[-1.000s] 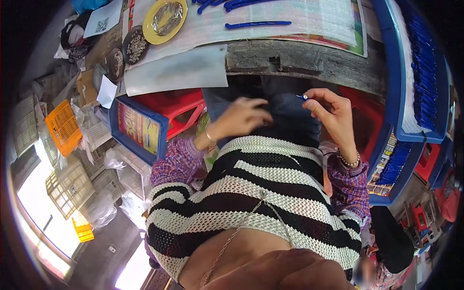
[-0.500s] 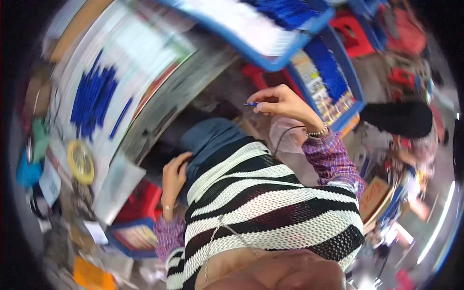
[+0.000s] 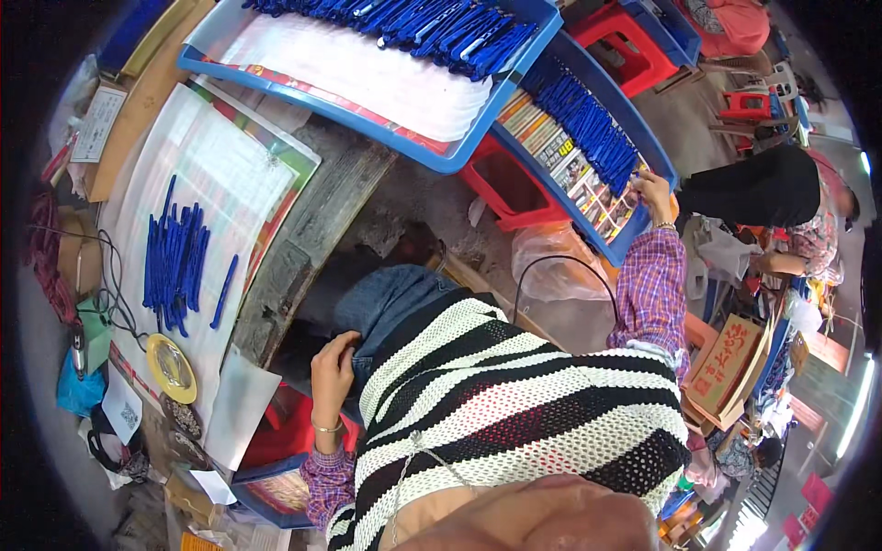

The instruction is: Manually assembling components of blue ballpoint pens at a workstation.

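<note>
My right hand (image 3: 654, 193) reaches over the near right corner of a blue tray (image 3: 663, 171), its fingertips pinched together beside a row of slim blue sticks (image 3: 597, 138). Whatever is between those fingers is too small to make out. My left hand (image 3: 333, 367) holds nothing and lies by my denim-covered thigh, fingers loosely bent and a little apart. On the white-covered worktable, a pile of slim blue sticks (image 3: 176, 266) lies to the left, with a single blue stick (image 3: 224, 292) apart from it.
A larger blue tray (image 3: 450, 163) with many blue sticks overhangs the table's far end. Red stools (image 3: 514, 204) stand beneath the trays. A yellow-rimmed round dish (image 3: 171, 367) sits at the table's left. A clear plastic bag (image 3: 551, 262) hangs near my right arm. Another person (image 3: 772, 188) stands at the right.
My right hand has moved right and away from my lap to the tray's corner; half a second ago it pinched a small blue piece over the floor. My left hand stays by my thigh.
</note>
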`<act>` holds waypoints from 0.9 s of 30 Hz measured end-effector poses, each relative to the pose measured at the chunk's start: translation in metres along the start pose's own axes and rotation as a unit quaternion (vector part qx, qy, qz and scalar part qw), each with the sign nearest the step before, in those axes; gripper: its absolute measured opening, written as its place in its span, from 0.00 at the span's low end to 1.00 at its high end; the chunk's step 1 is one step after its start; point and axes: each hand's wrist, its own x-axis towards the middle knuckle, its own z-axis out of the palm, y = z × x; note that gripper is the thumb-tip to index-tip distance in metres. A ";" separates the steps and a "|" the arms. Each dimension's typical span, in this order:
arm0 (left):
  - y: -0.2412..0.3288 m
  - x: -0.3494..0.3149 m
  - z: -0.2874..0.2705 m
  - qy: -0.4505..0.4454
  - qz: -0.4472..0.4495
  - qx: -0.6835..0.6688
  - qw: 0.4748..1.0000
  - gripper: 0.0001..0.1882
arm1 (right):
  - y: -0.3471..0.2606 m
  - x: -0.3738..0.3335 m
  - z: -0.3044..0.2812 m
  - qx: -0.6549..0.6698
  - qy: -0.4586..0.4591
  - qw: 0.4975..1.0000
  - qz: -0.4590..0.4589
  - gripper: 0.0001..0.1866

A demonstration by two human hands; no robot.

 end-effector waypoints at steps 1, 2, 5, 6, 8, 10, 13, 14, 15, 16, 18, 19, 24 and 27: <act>-0.001 -0.002 0.001 0.003 0.000 0.002 1.000 0.11 | 0.011 0.010 -0.003 -0.014 0.034 0.999 0.012 0.19; -0.001 -0.001 0.002 0.003 0.002 0.002 1.000 0.11 | 0.024 0.020 -0.008 -0.014 0.035 0.999 0.012 0.19; -0.002 0.001 0.003 0.002 0.004 0.008 1.000 0.12 | 0.046 0.043 -0.008 -0.035 0.104 0.994 -0.011 0.18; 0.000 0.002 0.004 0.001 0.004 0.009 1.000 0.12 | 0.052 0.048 -0.008 -0.102 0.149 0.983 -0.025 0.17; 0.003 0.004 0.003 -0.003 -0.005 0.011 1.000 0.11 | 0.046 0.052 0.001 -0.148 0.152 0.977 -0.021 0.17; 0.003 0.006 0.005 -0.002 -0.004 0.011 1.000 0.11 | 0.045 0.049 0.009 -0.181 0.213 0.959 -0.055 0.17; 0.005 0.000 0.006 0.018 -0.009 0.016 1.000 0.10 | 0.012 0.034 0.032 -0.139 0.209 0.968 -0.014 0.16; 0.006 0.003 0.006 0.017 0.002 0.018 1.000 0.11 | 0.024 0.039 0.024 -0.072 0.203 0.976 -0.027 0.15; 0.007 0.007 0.007 0.015 0.004 0.018 1.000 0.11 | 0.035 0.043 0.016 -0.004 0.196 0.980 -0.041 0.14; 0.008 0.011 0.008 0.005 0.004 0.001 1.000 0.10 | 0.054 0.054 0.000 0.038 0.169 0.984 -0.046 0.15; 0.007 0.015 0.007 0.003 -0.004 -0.012 1.000 0.10 | 0.060 0.057 -0.006 0.084 0.154 0.983 -0.049 0.16; 0.006 0.013 0.006 0.007 0.001 -0.004 1.000 0.10 | 0.059 0.056 -0.002 0.128 0.136 0.981 -0.053 0.16; 0.008 0.004 -0.001 0.081 0.018 0.002 0.997 0.11 | 0.000 0.038 0.010 0.129 0.032 0.984 -0.115 0.17; 0.011 0.002 -0.004 0.111 0.019 -0.063 0.992 0.11 | -0.074 -0.001 0.021 0.131 -0.011 0.973 -0.188 0.17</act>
